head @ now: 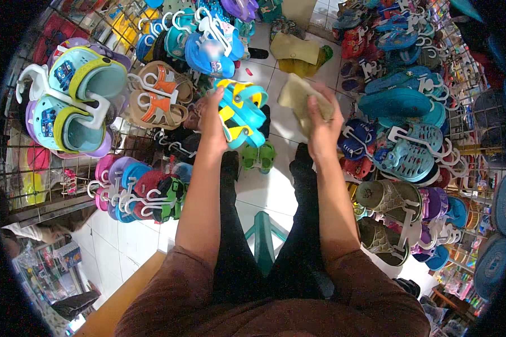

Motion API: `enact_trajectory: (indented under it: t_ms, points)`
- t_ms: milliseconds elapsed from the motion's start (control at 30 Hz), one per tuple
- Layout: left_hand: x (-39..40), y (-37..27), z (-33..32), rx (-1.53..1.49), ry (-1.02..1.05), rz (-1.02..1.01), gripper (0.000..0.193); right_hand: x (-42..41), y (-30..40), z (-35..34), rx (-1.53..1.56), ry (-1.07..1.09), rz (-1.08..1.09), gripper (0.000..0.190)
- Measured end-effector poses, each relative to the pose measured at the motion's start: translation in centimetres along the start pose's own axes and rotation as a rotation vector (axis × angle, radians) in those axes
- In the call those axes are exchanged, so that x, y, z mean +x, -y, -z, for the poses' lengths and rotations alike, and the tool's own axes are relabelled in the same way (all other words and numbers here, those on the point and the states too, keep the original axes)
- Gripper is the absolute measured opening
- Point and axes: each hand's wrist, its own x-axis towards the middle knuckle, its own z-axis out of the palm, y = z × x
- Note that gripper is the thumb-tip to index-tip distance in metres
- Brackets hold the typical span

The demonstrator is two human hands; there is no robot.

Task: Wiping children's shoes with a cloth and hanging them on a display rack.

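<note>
My left hand [213, 126] grips a pair of small turquoise sandals with yellow straps [245, 111] by their left side, raised above the floor. To the right, apart from the sandals, my right hand [325, 124] holds a folded pale-yellow cloth [298, 99], slightly blurred. Below, on the white tiles between my feet, stands a small pair of green shoes [258, 156]. Farther ahead, a pale-yellow piece of cloth or sheet [297, 47] lies over a darker yellow item whose kind I cannot tell.
A wire rack [122, 143] on the left bears light-blue clogs [95, 82], brown-and-orange sandals [162, 94] and other footwear on white hangers. Hung sandals and clogs [409, 151] line the right side. A green plastic stool [263, 236] shows between my legs.
</note>
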Motion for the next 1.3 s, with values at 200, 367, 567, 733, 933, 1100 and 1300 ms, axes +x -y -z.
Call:
enact_trajectory:
  t_ms: [200, 367, 567, 733, 933, 1100, 1300]
  points:
    - [-0.5, 1.1, -1.4, 0.267, 0.067, -0.141, 0.034, -0.7, -0.5, -0.6, -0.022, 0.17, -0.219, 0.067]
    - [-0.4, 1.7, -1.3, 0.405, 0.036, -0.185, 0.039, -0.9, -1.2, -2.0, -0.23, 0.201, -0.179, 0.077]
    - [-0.6, 3.2, -1.4, 0.323, 0.15, -0.011, 0.066, -0.6, -2.4, -1.7, -0.178, 0.185, -0.185, 0.072]
    - [-0.7, 2.5, -1.4, 0.317, 0.259, 0.047, 0.061, -0.4, -2.7, -1.7, -0.138, 0.109, -0.271, 0.069]
    - [1.4, 1.5, 0.8, 0.081, 0.061, 0.125, 0.043, 0.5, -2.5, -1.0, -0.067, 0.02, -0.243, 0.067]
    - [1.5, 0.7, 1.9, -0.044, 0.052, 0.107, 0.047, 0.7, -2.7, -0.8, -0.274, 0.111, -0.132, 0.068]
    - [1.9, 0.3, 3.0, -0.284, 0.402, 0.218, 0.038, 1.0, -3.2, -1.2, -0.294, 0.142, -0.132, 0.072]
